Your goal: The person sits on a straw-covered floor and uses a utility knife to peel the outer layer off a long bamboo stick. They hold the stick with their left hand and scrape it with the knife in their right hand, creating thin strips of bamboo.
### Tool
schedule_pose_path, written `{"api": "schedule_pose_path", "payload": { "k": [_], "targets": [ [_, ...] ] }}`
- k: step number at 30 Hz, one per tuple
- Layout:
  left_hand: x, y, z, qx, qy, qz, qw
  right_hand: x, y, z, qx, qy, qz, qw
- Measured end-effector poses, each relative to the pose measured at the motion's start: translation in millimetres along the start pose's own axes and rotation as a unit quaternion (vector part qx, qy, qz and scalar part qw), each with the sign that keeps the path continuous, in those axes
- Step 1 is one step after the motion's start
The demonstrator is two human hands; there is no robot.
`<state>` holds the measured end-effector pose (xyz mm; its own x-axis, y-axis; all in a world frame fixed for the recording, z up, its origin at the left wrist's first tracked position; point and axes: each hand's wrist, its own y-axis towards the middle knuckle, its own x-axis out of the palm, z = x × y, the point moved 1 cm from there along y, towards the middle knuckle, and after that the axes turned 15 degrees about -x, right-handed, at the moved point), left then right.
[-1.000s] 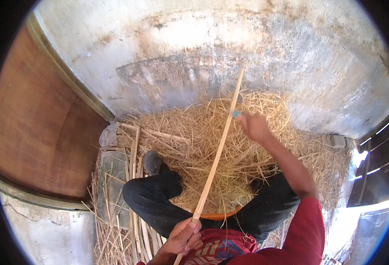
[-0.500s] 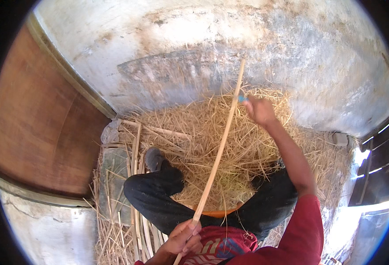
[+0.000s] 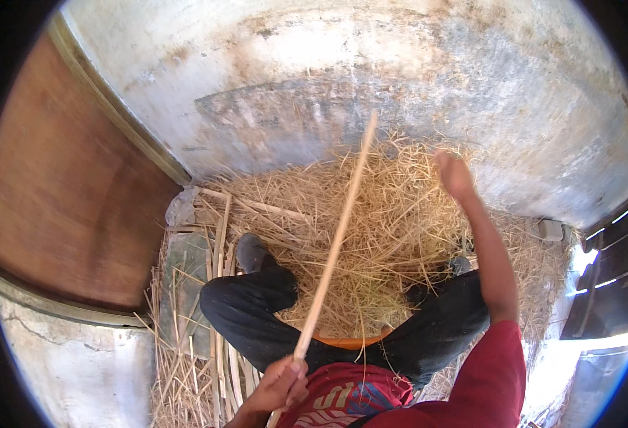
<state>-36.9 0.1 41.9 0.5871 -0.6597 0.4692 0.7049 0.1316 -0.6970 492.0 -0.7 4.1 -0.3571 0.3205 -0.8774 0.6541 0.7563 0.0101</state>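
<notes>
My left hand [image 3: 279,385] grips the near end of the stick [image 3: 335,239], which runs far-right over the straw [image 3: 378,235]; right hand [image 3: 455,175], blurred, grip unclear, is off its far tip.

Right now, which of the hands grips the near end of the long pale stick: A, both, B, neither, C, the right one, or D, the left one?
D: the left hand is closed around the stick at its near end, while the right hand is raised out over the straw, apart from it.
</notes>
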Motion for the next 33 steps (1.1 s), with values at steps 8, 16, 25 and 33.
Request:
{"api": "schedule_pose_path", "payload": {
  "k": [8,16,25,33],
  "targets": [
    [19,33,46,0.057,0.002,-0.043,0.997,59,-171,-147,-0.509,-0.013,-0.090,0.856],
    [29,34,48,0.040,-0.036,-0.067,0.996,64,-145,-141,-0.481,0.005,-0.005,0.877],
    [18,36,39,0.014,-0.052,-0.022,0.998,75,-123,-128,-0.383,0.008,-0.082,0.920],
    [17,32,30,-0.044,-0.100,-0.079,0.991,61,-95,-106,-0.319,-0.015,-0.075,0.945]
  ]
}}
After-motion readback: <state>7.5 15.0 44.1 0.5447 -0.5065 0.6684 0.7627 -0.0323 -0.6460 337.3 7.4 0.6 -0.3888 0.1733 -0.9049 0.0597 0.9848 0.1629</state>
